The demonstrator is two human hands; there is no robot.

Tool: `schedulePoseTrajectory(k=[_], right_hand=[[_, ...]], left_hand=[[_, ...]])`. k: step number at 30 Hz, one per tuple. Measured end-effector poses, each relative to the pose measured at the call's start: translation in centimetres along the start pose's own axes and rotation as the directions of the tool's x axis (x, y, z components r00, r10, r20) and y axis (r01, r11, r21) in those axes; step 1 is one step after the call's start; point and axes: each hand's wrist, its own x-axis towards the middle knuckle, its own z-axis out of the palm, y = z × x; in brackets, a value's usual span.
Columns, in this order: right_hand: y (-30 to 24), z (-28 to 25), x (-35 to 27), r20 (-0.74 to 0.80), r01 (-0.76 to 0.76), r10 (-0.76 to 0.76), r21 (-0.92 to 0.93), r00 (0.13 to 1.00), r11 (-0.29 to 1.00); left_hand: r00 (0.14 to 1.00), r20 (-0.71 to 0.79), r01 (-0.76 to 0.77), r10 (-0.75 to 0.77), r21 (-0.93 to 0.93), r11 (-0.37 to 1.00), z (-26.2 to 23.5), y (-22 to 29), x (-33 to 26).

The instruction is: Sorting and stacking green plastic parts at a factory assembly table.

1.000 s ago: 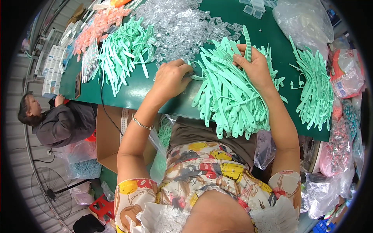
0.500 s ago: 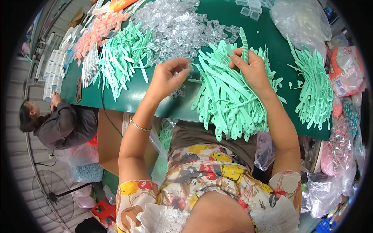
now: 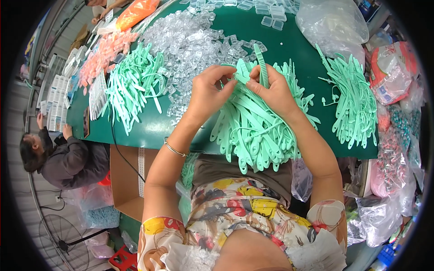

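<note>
In my right hand (image 3: 275, 92), thumb and fingers pinch a mint-green ridged plastic strap (image 3: 260, 61), one end standing up past the knuckles. My left hand (image 3: 211, 90) is closed in a pinch beside it, fingertips close to the strap's other part; what lies between them is too small and covered to make out. Beneath both hands spreads a thick pile of mint-green straps (image 3: 253, 131), with slotted, rounded ends toward me, overhanging the table's near edge. Left of the pile and beyond my left hand lie many small clear plastic pieces (image 3: 190, 49).
More mint-green straps lie in heaps at left (image 3: 135, 86) and right (image 3: 355, 101) on the green table (image 3: 181, 140). Coral pieces (image 3: 106, 52) and an orange bag (image 3: 138, 14) sit far left. A clear bag (image 3: 332, 27) stands far right. A co-worker (image 3: 68, 158) sits at left.
My left hand has moved right, from beside the clear pieces to the strap in my right hand. The two hands are now close together. The whole view has shifted slightly.
</note>
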Motion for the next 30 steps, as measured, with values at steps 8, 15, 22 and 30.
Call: schedulePoseTrajectory(k=[8, 15, 22, 30], right_hand=[[0.2, -0.1, 0.2, -0.007, 0.020, -0.020, -0.008, 1.000, 1.000], [0.1, 0.0, 0.1, -0.017, -0.013, 0.013, -0.003, 1.000, 1.000], [0.0, -0.2, 0.0, -0.027, -0.027, 0.028, 0.043, 0.999, 0.999], [-0.1, -0.3, 0.5, -0.005, -0.013, 0.013, 0.025, 1.000, 1.000]], left_hand=[[0.981, -0.002, -0.190, 0.194, 0.189, 0.963, 0.2, 1.2, 0.2], [0.891, 0.044, -0.424, 0.453, 0.442, 0.791, 0.6, 0.6, 0.1], [0.891, 0.097, -0.446, 0.444, 0.368, 0.816, 0.3, 1.4, 0.4], [0.884, 0.326, 0.433, -0.335, -0.300, 0.850, -0.4, 0.7, 1.5]])
